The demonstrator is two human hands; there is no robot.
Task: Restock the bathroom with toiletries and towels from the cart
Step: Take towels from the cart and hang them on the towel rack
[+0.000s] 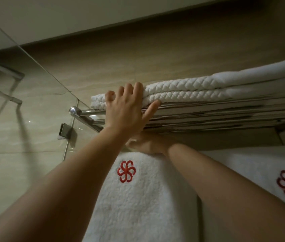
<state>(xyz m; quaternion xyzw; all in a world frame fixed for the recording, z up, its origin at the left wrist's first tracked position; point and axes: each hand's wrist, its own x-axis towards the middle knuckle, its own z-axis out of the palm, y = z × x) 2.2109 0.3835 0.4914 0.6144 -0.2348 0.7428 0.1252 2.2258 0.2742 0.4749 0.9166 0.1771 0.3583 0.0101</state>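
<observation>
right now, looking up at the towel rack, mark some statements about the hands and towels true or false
1. The left hand presses against the folded quilted towel on top of the chrome rack. True.
2. Bottles stand on the rack. False: only folded white towels lie there.
3. The hanging towel bears a red flower-like logo. True.
4. The right hand rests on top of the rack. False: it is beneath the rack, at the hanging towel's top edge.
5. Only one towel hangs. False: a second hanging towel shows at right.
</observation>
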